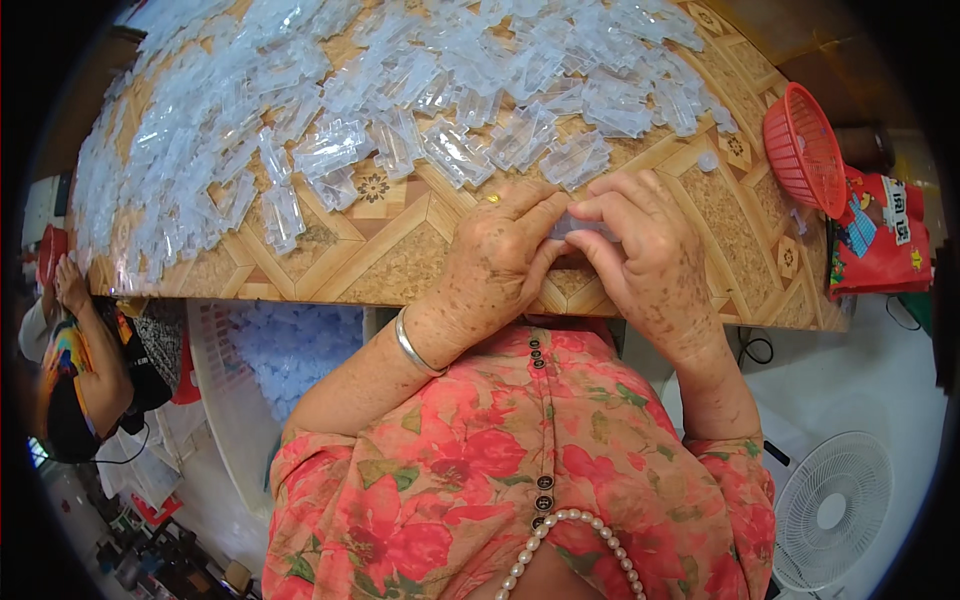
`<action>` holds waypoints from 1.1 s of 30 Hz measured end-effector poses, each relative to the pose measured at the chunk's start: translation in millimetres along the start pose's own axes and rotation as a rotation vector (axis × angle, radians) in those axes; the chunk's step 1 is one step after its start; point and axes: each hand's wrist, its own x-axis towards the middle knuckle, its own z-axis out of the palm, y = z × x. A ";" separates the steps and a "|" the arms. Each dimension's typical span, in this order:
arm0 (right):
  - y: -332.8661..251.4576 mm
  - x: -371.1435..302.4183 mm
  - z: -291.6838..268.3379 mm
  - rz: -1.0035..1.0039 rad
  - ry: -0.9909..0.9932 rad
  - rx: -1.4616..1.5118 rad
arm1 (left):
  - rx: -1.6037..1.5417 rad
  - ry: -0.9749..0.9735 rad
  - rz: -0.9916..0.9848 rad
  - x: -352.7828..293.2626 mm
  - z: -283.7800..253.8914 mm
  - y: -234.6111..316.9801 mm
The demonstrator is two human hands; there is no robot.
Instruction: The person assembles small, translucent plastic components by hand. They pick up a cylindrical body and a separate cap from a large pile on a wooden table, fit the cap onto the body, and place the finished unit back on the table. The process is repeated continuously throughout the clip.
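Plastic, a small translucent piece [568,227], sits between the fingertips of the left hand [512,245] and the right hand [643,235], near the edge of the surface [400,262] closest to the wearer. Each grip is narrow, thumb and fingers drawn in on that 1 piece, though the fingers hide most of it. Thin plastic like this probably bends or slips easily, so light, even pressure from both sides should serve best, with the 2 thumbs level and the wrists low and steady.

Wood-patterned and curved in this view, the surface carries a broad heap of clear plastic pieces [458,152] just beyond the fingers. A small clear disc [707,161] lies apart on the right, near a red basket [803,150] and a red packet [885,240]. Below stand a white crate [222,385] of bluish pieces [300,350] and a white fan [832,510]; another person [92,370] is at far left.
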 end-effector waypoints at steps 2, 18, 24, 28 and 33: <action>6.0 -2.7 1.6 -0.007 0.015 0.049 | 0.000 -0.001 0.002 0.7 -0.2 -1.1; 33.5 -44.8 13.8 0.176 0.105 0.176 | 0.090 -0.001 0.032 1.7 0.4 -0.2; 36.0 -41.3 12.0 0.170 0.068 0.254 | 0.091 -0.025 0.031 1.4 -2.1 2.0; 24.4 -37.0 -5.7 0.226 0.015 0.366 | 0.012 -0.103 -0.085 4.4 -11.3 16.7; 30.4 -19.9 -10.7 0.359 -0.135 0.465 | -0.205 -0.175 -0.237 7.8 -16.2 14.2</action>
